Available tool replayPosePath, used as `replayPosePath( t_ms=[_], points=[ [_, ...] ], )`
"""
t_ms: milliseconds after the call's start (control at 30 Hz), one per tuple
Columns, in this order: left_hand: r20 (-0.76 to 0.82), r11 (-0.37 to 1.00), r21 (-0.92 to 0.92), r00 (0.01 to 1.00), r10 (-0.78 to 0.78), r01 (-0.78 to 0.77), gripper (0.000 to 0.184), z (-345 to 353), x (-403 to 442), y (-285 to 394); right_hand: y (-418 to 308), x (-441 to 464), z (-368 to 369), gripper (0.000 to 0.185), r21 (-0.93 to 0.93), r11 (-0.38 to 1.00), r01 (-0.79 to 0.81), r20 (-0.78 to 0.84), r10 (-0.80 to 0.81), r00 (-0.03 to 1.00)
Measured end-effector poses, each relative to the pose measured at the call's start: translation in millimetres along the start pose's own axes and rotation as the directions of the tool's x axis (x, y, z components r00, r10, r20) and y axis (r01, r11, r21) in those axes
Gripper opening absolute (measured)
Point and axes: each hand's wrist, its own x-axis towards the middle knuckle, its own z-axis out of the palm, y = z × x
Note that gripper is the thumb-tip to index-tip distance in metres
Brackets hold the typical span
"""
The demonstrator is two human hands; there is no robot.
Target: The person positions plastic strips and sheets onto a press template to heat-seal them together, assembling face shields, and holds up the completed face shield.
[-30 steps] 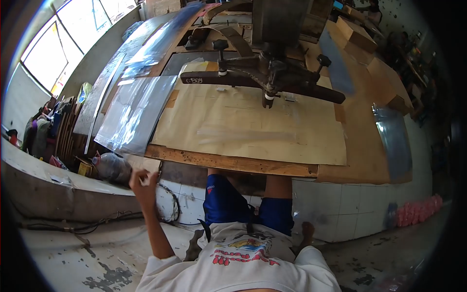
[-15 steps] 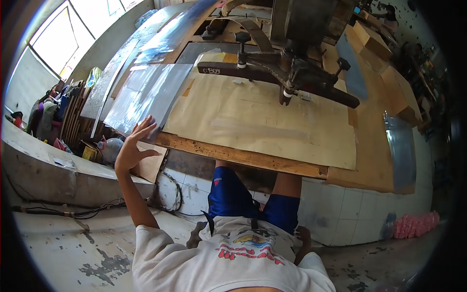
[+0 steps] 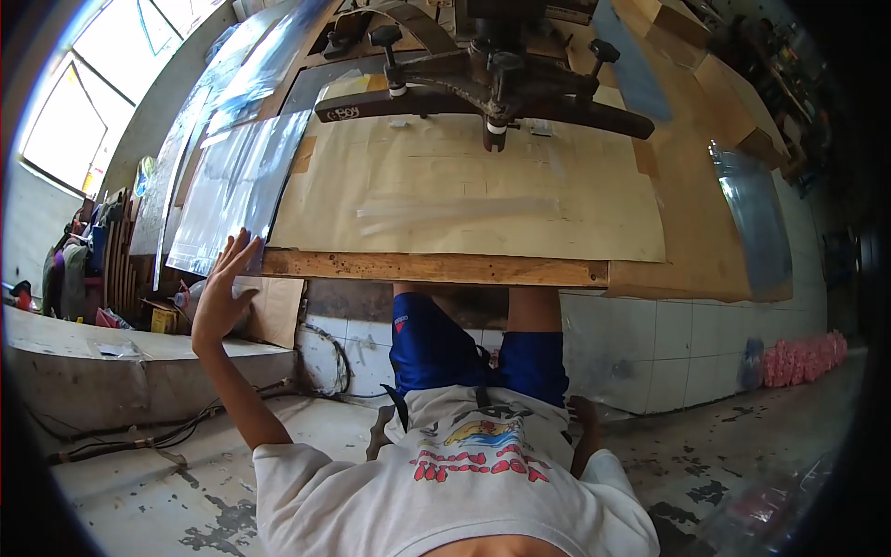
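My left hand point(image 3: 221, 295) is raised at the front left corner of the table, fingers stretched out and thumb apart. Its fingertips overlap the near edge of a stack of clear plastic sheets point(image 3: 237, 176); whether they touch it I cannot tell. To the right of the stack, a yellowish paper-covered board point(image 3: 445, 176) lies behind a wooden edge strip point(image 3: 436, 267). My right hand point(image 3: 583, 415) hangs low beside my hip, in shadow, its fingers unclear. Over the board stands a dark metal press arm point(image 3: 483, 104) with screw knobs.
Brown cardboard point(image 3: 687, 223) covers the table's right side, with another clear plastic bundle point(image 3: 752, 213) on it. Cardboard boxes point(image 3: 738, 102) stand at the back right. A low ledge point(image 3: 139, 357) and cables run along the left. A pink bundle point(image 3: 804, 358) lies on the floor at right.
The view has shifted, so table and press appear farther left and higher. My left hand stays open by the plastic sheets' near edge. The right hand remains low at my side.
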Motion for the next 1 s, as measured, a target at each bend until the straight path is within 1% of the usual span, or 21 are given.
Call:
replayPosePath(
  t_ms=[33,133,167,267,300,400,433,467,500,533,567,633,667,733,767,800,833,867,900,933,1000],
  points=[
    [-0.011,0.999,-0.013,0.999,0.033,-0.033,0.072,-4,-1,-6,11,6,-2,0.035,0.01,1.0,-0.001,0.028,0.001,1.0],
    [0.122,0.956,-0.281,0.991,-0.047,0.08,0.059,-27,-2,-32,-4,-12,12,0.036,-0.083,0.996,-0.027,-0.049,0.023,0.999],
    [-0.004,0.92,-0.39,0.999,-0.038,0.034,0.041,-26,0,-36,-2,-6,12,0.036,-0.077,0.997,0.015,-0.01,-0.016,1.0],
    [-0.229,0.991,-0.117,0.969,-0.096,0.07,0.025,-34,19,-24,27,27,-10,0.036,-0.076,0.988,0.133,0.075,-0.127,0.989],
    [-0.364,0.999,-0.001,0.93,-0.046,0.049,0.015,-29,25,-5,23,27,-10,0.036,-0.113,0.98,0.162,0.082,-0.153,0.985],
    [-0.395,0.978,0.2,0.918,0.031,0.053,0.021,-18,44,15,6,21,-10,0.037,-0.287,0.921,0.265,0.102,-0.245,0.964],
    [-0.432,0.973,0.217,0.901,0.026,0.075,0.027,-12,51,26,1,19,-10,0.038,-0.344,0.892,0.295,0.104,-0.276,0.956],
    [-0.499,0.972,0.22,0.866,0.037,0.085,0.033,-2,58,28,-4,14,-7,0.038,-0.334,0.9,0.279,0.074,-0.27,0.96],
    [-0.503,0.969,0.226,0.864,0.028,0.1,0.034,3,61,31,-10,7,-4,0.038,-0.267,0.936,0.23,0.025,-0.232,0.972],
    [-0.506,0.966,0.234,0.862,0.023,0.112,0.035,8,64,33,-13,0,1,0.038,-0.042,0.993,0.106,-0.079,-0.109,0.991],
    [-0.485,0.993,0.095,0.875,-0.01,0.064,0.034,16,69,24,-18,-13,6,0.037,-0.055,0.984,0.169,-0.082,-0.173,0.981],
    [-0.427,0.982,-0.186,0.902,-0.065,-0.017,0.032,29,80,-3,-11,-9,3,0.037,-0.031,0.989,0.145,-0.064,-0.146,0.987],
    [-0.363,0.977,-0.211,0.927,-0.089,0.011,0.031,29,80,2,-1,-4,-2,0.037,-0.021,0.992,0.127,-0.05,-0.128,0.991],
    [-0.229,0.963,-0.257,0.963,-0.143,0.082,0.03,28,76,17,42,41,-23,0.04,-0.127,0.981,0.144,0.096,-0.132,0.987],
    [-0.088,0.916,-0.356,0.97,-0.228,0.183,0.02,21,72,14,57,54,-27,0.043,-0.179,0.97,0.162,0.17,-0.131,0.977],
    [-0.102,0.957,-0.291,0.993,-0.058,0.026,0.016,18,68,11,64,52,-23,0.04,-0.258,0.934,0.248,0.149,-0.215,0.965],
    [-0.105,0.966,-0.222,0.988,0.113,-0.134,0.015,15,63,9,69,50,-18,0.038,-0.336,0.883,0.328,0.137,-0.299,0.944],
    [-0.099,0.944,-0.152,0.955,0.28,-0.292,0.017,11,58,6,70,52,-14,0.037,-0.389,0.816,0.429,0.179,-0.39,0.903],
    [0.026,0.92,-0.344,0.977,0.211,-0.189,0.027,7,52,3,70,53,-11,0.037,-0.435,0.734,0.521,0.218,-0.476,0.852],
    [0.001,0.931,-0.305,0.978,0.209,-0.198,0.026,6,50,2,69,54,-11,0.036,-0.444,0.639,0.627,0.301,-0.553,0.777],
    [-0.048,0.949,-0.228,0.976,0.211,-0.216,0.025,9,47,9,67,56,-10,0.036,-0.418,0.578,0.701,0.377,-0.592,0.713]
  ],
)
